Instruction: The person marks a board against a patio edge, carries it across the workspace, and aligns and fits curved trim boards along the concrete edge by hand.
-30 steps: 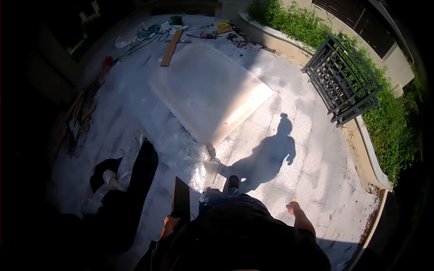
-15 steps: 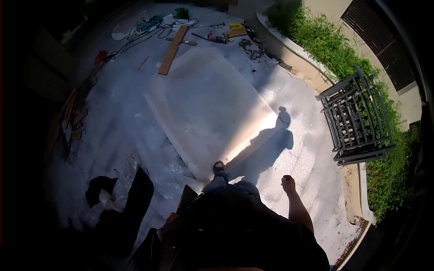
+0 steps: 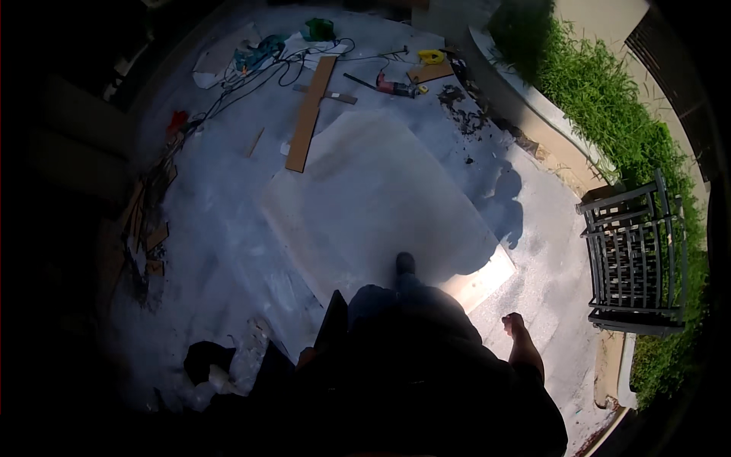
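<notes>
My left hand [image 3: 307, 356], mostly in shadow at my left side, grips a dark flat board [image 3: 332, 316] that stands up beside my thigh. My right hand [image 3: 512, 322] hangs out to the right with curled fingers; whatever they hold is too small to make out. My dark shoe [image 3: 405, 263] is on a large pale square sheet [image 3: 365, 198] lying on the paved ground. A long brown plank [image 3: 303, 137] lies at the sheet's far left edge, crossing a narrow grey strip [image 3: 341, 97].
Beyond lie cables, a red and black power tool [image 3: 394, 86], a yellow tool [image 3: 431, 57] and a green object [image 3: 320, 29]. Dark plastic [image 3: 205, 358] and wood scraps [image 3: 156, 236] are on the left. Stacked metal railings [image 3: 632, 259] lean by a planted border [image 3: 586, 84] on the right.
I have stepped forward onto the pale sheet, and the tools and plank appear nearer. My shadow has moved right, toward the sheet's edge. The dark board stays in my left hand.
</notes>
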`<act>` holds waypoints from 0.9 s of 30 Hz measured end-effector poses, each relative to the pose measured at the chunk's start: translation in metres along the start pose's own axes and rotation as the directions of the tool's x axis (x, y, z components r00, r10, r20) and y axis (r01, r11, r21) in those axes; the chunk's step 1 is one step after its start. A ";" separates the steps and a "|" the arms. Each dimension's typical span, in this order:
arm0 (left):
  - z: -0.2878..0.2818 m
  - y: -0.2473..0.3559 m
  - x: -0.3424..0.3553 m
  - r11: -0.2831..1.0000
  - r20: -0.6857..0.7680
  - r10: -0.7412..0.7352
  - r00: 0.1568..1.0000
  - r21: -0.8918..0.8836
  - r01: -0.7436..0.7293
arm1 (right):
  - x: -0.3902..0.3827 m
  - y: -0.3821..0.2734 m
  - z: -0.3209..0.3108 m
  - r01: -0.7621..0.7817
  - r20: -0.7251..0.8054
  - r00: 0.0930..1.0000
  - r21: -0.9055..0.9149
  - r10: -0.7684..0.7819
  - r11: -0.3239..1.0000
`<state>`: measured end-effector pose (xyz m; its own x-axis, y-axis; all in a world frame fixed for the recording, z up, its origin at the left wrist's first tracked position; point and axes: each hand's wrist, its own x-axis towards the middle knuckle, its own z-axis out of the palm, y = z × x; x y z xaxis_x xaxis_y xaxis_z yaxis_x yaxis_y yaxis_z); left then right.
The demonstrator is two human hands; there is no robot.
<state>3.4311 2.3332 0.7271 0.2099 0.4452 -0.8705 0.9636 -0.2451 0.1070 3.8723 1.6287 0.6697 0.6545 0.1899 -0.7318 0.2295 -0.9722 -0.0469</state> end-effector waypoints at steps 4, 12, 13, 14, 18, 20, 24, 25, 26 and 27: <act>-0.111 0.074 0.065 0.999 -0.019 0.023 1.000 0.035 -0.022 | 0.193 -0.202 -0.302 0.235 -0.544 0.838 0.293 -0.041 0.927; -0.319 0.223 0.222 0.996 -0.073 -0.091 0.993 0.017 0.092 | 0.380 -0.538 -0.628 0.583 -0.655 0.743 0.531 -0.139 0.615; -0.352 0.262 0.228 0.994 -0.046 -0.110 0.993 0.018 0.111 | 0.401 -0.512 -0.600 0.435 -0.547 0.837 0.685 0.017 0.584; -0.404 0.303 0.243 0.992 -0.036 -0.118 0.992 0.031 0.119 | 0.412 -0.493 -0.562 0.281 -0.456 0.875 0.752 0.163 0.597; -0.557 0.410 0.305 0.991 -0.062 -0.124 0.990 0.048 0.127 | 0.427 -0.468 -0.454 -0.028 0.171 0.984 0.428 -0.050 0.904; -0.605 0.464 0.341 0.983 0.003 -0.065 0.998 0.172 0.064 | 0.412 -0.446 -0.426 -0.136 0.373 0.926 0.161 0.067 0.977; -0.724 0.592 0.397 0.958 -0.070 -0.039 0.997 0.280 0.057 | 0.464 -0.475 -0.459 -0.242 0.386 0.920 0.432 0.065 0.869; -0.746 0.613 0.421 0.950 -0.093 -0.010 0.996 0.310 0.039 | 0.482 -0.479 -0.468 -0.291 0.335 0.937 0.601 0.096 0.744; -0.779 0.633 0.438 0.938 -0.126 -0.015 0.992 0.341 0.058 | 0.524 -0.518 -0.507 -0.461 0.448 0.869 0.582 0.209 0.670; -0.810 0.657 0.451 0.940 -0.140 -0.022 0.990 0.335 0.068 | 0.559 -0.543 -0.541 -0.630 0.567 0.760 0.523 0.318 0.574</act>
<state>4.2930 3.0706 0.7943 0.2101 0.5666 -0.7968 0.8642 -0.4886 -0.1196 4.5034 2.3374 0.6544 0.1625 -0.2424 -0.9565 -0.6573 -0.7496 0.0783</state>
